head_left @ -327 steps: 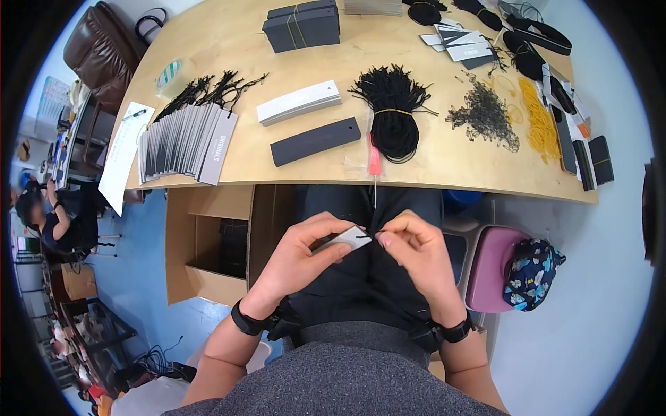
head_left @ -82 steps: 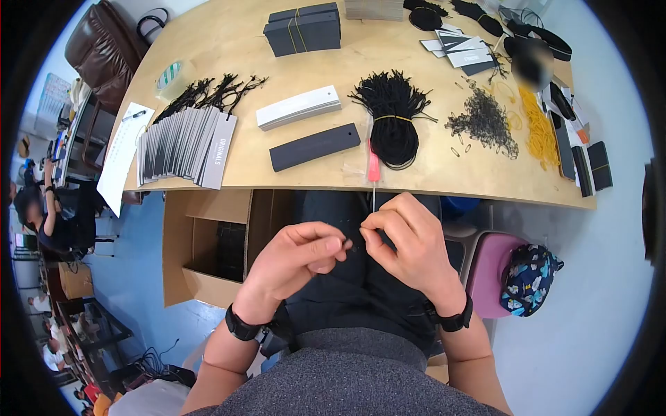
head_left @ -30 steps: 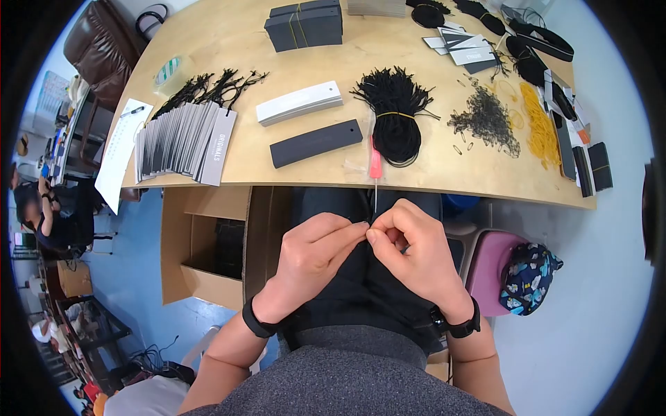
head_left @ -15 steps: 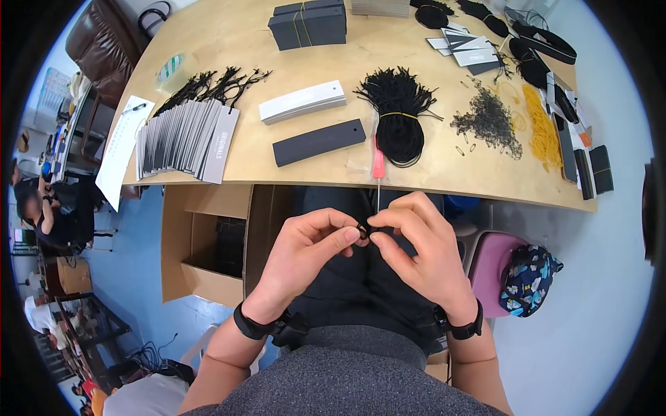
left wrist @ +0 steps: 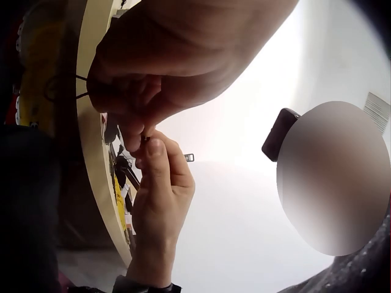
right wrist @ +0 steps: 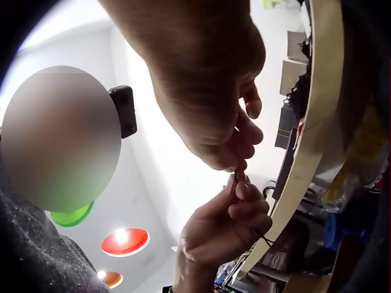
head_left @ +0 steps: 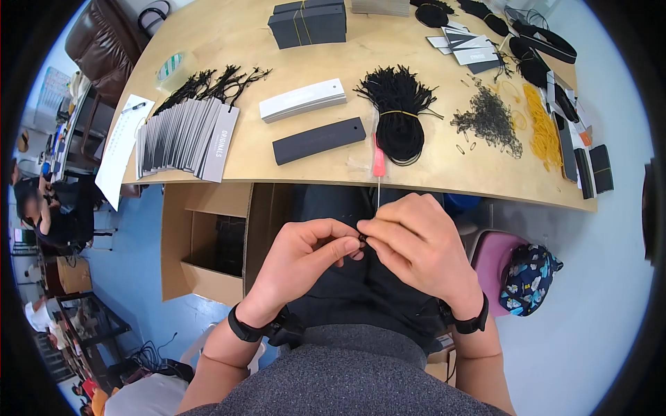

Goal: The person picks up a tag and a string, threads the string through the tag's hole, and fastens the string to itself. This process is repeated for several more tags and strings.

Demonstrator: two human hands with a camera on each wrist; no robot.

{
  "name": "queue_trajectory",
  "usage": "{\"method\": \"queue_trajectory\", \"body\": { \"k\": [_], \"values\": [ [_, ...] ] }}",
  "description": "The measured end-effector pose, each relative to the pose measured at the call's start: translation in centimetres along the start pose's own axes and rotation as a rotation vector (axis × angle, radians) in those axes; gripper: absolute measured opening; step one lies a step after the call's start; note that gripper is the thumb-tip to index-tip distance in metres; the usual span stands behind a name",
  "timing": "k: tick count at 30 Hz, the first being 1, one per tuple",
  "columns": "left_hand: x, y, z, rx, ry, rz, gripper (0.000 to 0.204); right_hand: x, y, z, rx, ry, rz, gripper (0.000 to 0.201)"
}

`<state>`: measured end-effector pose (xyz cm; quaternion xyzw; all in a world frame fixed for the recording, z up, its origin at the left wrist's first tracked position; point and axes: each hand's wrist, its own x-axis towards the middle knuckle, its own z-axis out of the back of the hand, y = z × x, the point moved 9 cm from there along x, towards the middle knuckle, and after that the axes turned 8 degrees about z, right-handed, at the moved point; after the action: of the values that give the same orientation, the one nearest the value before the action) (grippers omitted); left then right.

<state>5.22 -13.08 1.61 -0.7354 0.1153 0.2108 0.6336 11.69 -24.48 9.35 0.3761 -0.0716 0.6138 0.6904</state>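
Over the lap, just below the table edge, my left hand (head_left: 305, 246) pinches a thin black cord (head_left: 362, 238) between thumb and fingers. My right hand (head_left: 420, 239) meets it there, thumb and fingertips pinching at the same small dark bit. In the right wrist view, the fingertips of my right hand (right wrist: 214, 116) come down on the cord from above, and my left hand (right wrist: 223, 235) grips it from below. A cord loop hangs out behind my left hand (left wrist: 183, 55) in the left wrist view. Most of the cord is hidden inside the fingers.
On the table (head_left: 229, 59) lie a bundle of black cords (head_left: 400, 139), a red-handled tool (head_left: 378, 165) with its shaft past the edge, safety pins (head_left: 489, 121), dark tags (head_left: 319, 141), white tags (head_left: 303, 101) and fanned corded tags (head_left: 184, 142). A carton (head_left: 208, 281) stands below, left.
The pale tag my left hand held about eleven seconds ago is gone from it. Half a second ago a cord loop showed between parted hands; since then my right fingertips have closed in on it.
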Motion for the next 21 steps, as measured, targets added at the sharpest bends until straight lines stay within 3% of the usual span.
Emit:
{"method": "queue_trajectory", "body": {
  "k": [14,20,21],
  "values": [
    [-0.3,-0.3,-0.2,0.0,0.043,0.041,0.015,-0.2,0.2,-0.4,0.063,0.01,-0.005,0.018],
    [0.0,0.3,-0.1,0.036,-0.03,0.013,0.01,-0.4,0.0,-0.9,0.062,-0.018,0.023,0.018],
    [-0.3,-0.9,0.2,0.27,-0.141,-0.166,0.008,-0.3,0.0,-1.3,0.016,0.006,0.027,0.018]
  ]
}}
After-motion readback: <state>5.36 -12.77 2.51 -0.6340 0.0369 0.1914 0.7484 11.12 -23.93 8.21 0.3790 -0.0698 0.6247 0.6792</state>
